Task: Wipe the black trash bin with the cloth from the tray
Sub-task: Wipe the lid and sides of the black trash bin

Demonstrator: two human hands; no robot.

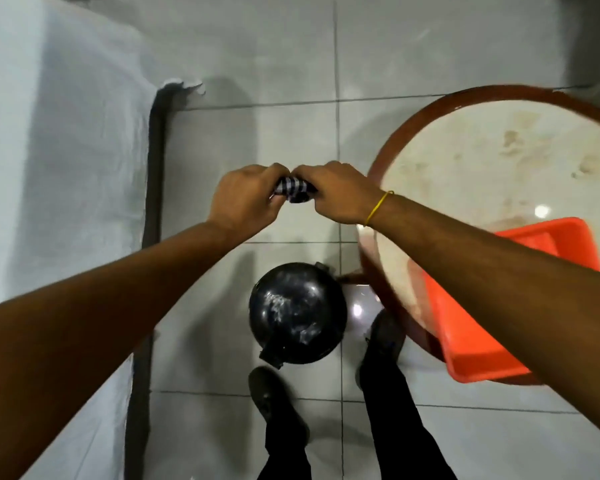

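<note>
A small dark-and-white checked cloth (293, 190) is bunched between both hands, held out at arm's length above the floor. My left hand (246, 199) grips its left end and my right hand (340, 194), with a yellow band at the wrist, grips its right end. Most of the cloth is hidden inside the fingers. The round black trash bin (297, 313) stands on the tiled floor below the hands, just in front of my feet, its shiny domed lid smeared with whitish marks. The orange tray (465, 355) sits on the round table at the right, partly under my right forearm.
A round table (465, 161) with a brown rim and a stained pale top fills the right side. A bed or bench draped in white cloth (66, 150) runs along the left, with a dark frame edge (155, 161). My two shoes (267, 393) stand on grey floor tiles.
</note>
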